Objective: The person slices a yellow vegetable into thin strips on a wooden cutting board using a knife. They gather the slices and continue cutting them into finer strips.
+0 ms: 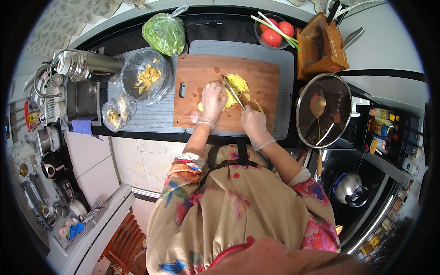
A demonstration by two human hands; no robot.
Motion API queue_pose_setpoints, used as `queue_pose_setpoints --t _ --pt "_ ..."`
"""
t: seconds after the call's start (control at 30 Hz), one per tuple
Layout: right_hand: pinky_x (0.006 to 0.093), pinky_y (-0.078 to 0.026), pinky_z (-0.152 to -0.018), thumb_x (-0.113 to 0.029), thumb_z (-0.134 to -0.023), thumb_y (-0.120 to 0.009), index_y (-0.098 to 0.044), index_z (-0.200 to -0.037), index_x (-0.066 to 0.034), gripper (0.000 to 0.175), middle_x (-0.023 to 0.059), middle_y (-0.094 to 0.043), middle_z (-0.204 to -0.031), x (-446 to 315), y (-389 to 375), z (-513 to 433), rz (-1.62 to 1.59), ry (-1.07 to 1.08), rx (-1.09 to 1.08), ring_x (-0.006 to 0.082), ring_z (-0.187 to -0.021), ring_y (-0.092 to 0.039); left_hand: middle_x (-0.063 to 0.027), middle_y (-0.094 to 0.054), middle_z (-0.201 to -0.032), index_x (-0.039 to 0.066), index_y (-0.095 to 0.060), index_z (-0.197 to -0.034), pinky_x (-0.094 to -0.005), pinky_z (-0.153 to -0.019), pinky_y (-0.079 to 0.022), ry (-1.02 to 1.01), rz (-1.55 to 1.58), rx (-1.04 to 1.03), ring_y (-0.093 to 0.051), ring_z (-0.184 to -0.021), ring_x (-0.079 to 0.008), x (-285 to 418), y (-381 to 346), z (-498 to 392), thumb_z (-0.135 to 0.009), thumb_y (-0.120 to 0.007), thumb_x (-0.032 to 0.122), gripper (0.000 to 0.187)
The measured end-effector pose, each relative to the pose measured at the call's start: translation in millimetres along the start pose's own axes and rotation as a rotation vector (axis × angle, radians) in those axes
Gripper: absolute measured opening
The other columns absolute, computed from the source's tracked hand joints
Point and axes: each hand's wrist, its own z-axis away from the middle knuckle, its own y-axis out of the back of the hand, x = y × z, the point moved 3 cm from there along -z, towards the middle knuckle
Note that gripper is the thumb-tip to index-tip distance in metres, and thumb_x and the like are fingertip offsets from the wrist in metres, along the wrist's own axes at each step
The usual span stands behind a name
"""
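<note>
My left hand (213, 100), in a clear plastic glove, presses with curled fingers on yellow slices of a root vegetable (229, 101), perhaps ginger. Its fingertips are close beside the blade of a kitchen knife (233, 92). Gripping the knife's handle is my right hand (253, 124), also gloved. The blade slants up and left across the board, with more slices (237, 82) heaped beyond it. Under all this lies a wooden cutting board (196, 68) with damp marks and a few scattered shreds. My fingers partly hide the piece beneath the left hand.
Left of the board, a bag-lined bowl (129, 89) holds peelings, near a bag of knobbly roots (118, 113). Bagged greens (164, 32) and a bowl of tomatoes (271, 37) stand behind. At right are a knife block (321, 51), a lidded pan (323, 110) and a kettle (348, 187).
</note>
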Motion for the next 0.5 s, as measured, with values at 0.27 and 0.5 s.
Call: queue_pose_setpoints --t 0.27,0.5 --pt "0.0494 -0.054 -0.063 -0.021 -0.092 -0.054 -0.061 -0.086 -0.0044 0.019 0.0169 -0.065 -0.063 9 24 3 -0.026 0.055 0.027 0.0363 -0.060 -0.067 -0.0108 -0.061 -0.090 0.006 -0.061 -0.080 -0.0429 -0.078 -0.050 0.046 0.052 0.029 -0.058 -0.090 -0.0323 -3 2 1 -0.070 -0.070 0.002 0.014" --pt "0.0463 -0.054 -0.057 -0.016 -0.090 -0.055 -0.059 -0.078 -0.0056 0.016 0.0138 -0.064 -0.059 -6 42 -3 0.078 0.232 0.047 0.0331 -0.055 -0.067 -0.0101 -0.060 -0.087 0.007 -0.061 -0.080 -0.0429 -0.077 -0.050 -0.002 0.022 0.005 -0.058 -0.088 -0.0319 0 2 -1 -0.069 -0.071 0.003 0.015"
